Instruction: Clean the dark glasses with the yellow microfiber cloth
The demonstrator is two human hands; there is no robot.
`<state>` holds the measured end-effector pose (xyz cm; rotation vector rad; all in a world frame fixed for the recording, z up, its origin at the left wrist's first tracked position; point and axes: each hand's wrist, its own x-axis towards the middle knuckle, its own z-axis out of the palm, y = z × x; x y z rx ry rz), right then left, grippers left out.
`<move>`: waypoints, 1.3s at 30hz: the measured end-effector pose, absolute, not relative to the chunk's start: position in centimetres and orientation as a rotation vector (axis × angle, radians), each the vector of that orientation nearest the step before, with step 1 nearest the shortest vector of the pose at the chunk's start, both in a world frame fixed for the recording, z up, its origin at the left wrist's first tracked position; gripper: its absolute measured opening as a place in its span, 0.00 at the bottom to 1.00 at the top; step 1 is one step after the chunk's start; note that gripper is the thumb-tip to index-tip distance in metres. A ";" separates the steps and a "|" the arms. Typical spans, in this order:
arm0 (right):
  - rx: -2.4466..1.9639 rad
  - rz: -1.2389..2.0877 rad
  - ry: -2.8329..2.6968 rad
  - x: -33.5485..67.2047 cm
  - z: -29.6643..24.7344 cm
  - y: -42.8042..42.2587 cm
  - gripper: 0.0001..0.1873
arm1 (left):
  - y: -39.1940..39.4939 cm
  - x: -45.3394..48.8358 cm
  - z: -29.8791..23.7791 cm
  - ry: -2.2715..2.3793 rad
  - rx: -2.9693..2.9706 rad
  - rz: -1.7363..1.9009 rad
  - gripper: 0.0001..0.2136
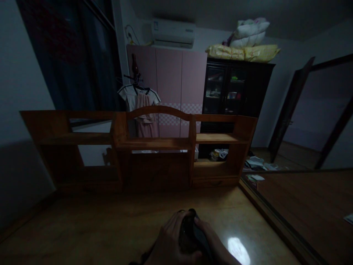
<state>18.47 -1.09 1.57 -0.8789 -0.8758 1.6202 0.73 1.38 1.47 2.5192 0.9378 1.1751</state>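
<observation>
A dark, rounded object (190, 235) is held between both my hands at the bottom middle of the head view. It is too dim to tell its kind. Around its left side wraps my left hand (170, 233), with fingers bent over the top. On the opposite side, my right hand (208, 235) presses against a dark grey face, its thumb near the upper edge. A black strap-like piece (146, 255) shows beside my left wrist. The object is over a smooth yellowish wooden surface (124, 221), and its lower part is cut off by the frame.
A wooden shelf unit (157, 142) stands across the far edge of the surface. Along the right runs a raised wooden edge (270, 221). Behind are hanging clothes (140, 97), a pink wardrobe (168, 73), a black cabinet (253, 88) and an open door (292, 106).
</observation>
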 end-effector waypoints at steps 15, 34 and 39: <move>-1.016 1.469 -0.963 19.4 0.6 -1.2 0.29 | 1.2 0.7 1.6 0.966 2.564 1.118 0.42; -1.171 0.990 -1.433 19.3 0.1 -0.5 0.24 | 1.4 0.8 0.7 1.033 2.664 1.154 0.45; -1.156 0.953 -1.468 18.9 1.2 -0.5 0.17 | 1.6 0.9 0.6 0.983 2.663 1.169 0.45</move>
